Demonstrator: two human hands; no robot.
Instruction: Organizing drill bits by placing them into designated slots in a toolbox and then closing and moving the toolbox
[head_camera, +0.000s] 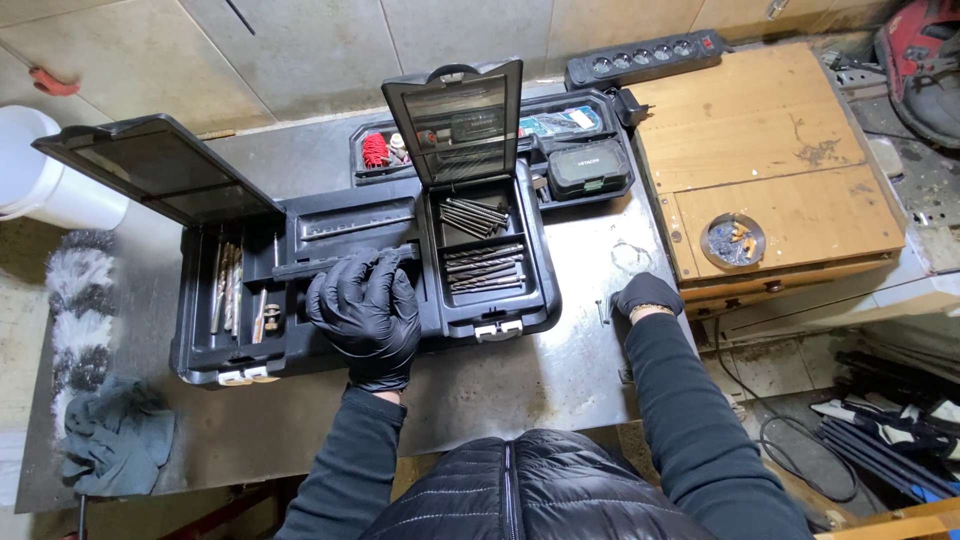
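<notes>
A black tool case (500, 318) lies on a grey metal table (560, 375). Both its clear lids stand open: the left lid (160, 170) and the right lid (460, 120). My left hand (365, 312), in a black glove, rests spread on the case's middle section, fingertips touching its long handle bar (310, 265). The right compartment holds several drill bits (483, 268); the left compartment holds long bits (228, 285). My right hand (645, 295), also gloved, presses on the table beside the case, fingers curled at a small metal piece.
Behind the case sit a black tray of small parts (385, 150) and a small black box (588, 168). A power strip (645, 55) lies at the back. A wooden board (780, 170) with an ashtray (733, 240) is at right. A rag (115, 435) and white bucket (40, 170) are at left.
</notes>
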